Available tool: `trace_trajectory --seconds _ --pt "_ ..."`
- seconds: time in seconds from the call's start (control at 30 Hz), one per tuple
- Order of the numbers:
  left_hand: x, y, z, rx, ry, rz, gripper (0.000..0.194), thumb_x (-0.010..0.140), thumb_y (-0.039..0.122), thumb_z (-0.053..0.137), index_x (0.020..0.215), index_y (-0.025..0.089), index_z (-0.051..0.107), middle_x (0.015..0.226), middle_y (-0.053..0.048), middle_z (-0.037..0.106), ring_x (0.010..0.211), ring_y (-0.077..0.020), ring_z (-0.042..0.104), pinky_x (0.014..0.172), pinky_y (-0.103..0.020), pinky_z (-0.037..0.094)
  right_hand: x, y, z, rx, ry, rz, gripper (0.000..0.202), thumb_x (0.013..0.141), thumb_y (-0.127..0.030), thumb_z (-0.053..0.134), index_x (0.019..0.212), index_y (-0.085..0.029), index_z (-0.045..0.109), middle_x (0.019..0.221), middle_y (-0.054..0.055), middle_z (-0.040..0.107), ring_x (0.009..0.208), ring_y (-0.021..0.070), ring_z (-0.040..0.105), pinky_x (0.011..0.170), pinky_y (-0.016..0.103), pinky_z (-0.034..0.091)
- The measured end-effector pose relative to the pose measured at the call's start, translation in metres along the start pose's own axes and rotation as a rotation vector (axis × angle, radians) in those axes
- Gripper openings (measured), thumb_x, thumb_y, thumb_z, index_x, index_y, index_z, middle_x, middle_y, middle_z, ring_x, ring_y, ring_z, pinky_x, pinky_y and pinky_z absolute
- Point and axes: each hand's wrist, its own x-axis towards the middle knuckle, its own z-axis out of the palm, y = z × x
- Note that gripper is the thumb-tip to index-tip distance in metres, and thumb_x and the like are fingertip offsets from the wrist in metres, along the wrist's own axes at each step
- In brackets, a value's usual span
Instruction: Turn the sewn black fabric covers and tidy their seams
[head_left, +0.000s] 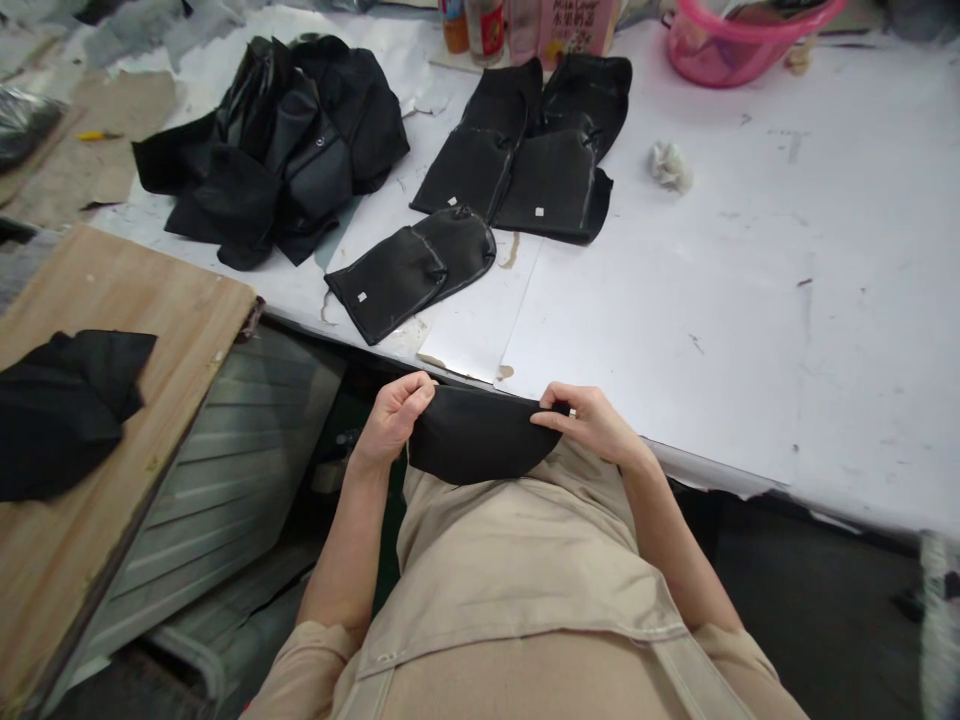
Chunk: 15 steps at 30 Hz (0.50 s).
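Black piece (480, 437) above the lap, just off the tabletop's (675, 330) near edge; the left hand (397, 412) and right hand (591, 420) each have fingers clamped on it, so its handling seems unfinished. Flat black pieces (472, 165), 3 bearing white squares, appear already done; the crumpled black heap (300, 150), nearer the left edge, probably remains.

Pink basin (705, 58), crumpled white wad (670, 167), bottles (487, 32) beside pink printed pack (579, 27).
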Motion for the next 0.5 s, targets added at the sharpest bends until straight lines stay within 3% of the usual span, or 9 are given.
trace_trajectory --seconds 0.13,0.27,0.5 --pt "0.001 -0.005 0.0 -0.052 0.025 -0.018 0.037 0.089 0.037 0.058 0.065 0.018 0.038 0.062 0.004 0.03 0.055 -0.0091 0.026 0.052 -0.024 0.021 -0.002 0.007 0.008 0.257 0.16 0.075 0.027 0.08 -0.04 0.073 0.071 -0.019 0.058 0.068 -0.002 0.057 0.063 0.012 0.047 0.059 0.025 0.035" --pt "0.002 -0.005 0.003 -0.083 0.097 -0.027 0.038 0.087 0.039 0.059 0.065 0.018 0.037 0.061 0.005 0.031 0.054 -0.0086 0.026 0.05 -0.023 0.022 0.0 0.012 0.027 0.541 0.348 0.11 0.03 0.076 -0.041 0.075 0.086 -0.021 0.056 0.071 -0.003 0.057 0.062 0.0117 0.049 0.057 0.024 0.037" --pt "0.001 -0.009 0.004 -0.1 0.174 -0.003 0.037 0.088 0.039 0.059 0.065 0.018 0.038 0.062 0.004 0.033 0.056 -0.0091 0.029 0.052 -0.023 0.027 0.004 0.014 0.042 0.543 0.501 0.175 0.041 0.083 -0.053 0.064 0.065 -0.021 0.046 0.059 -0.005 0.038 0.055 0.0108 0.032 0.05 0.024 0.029"
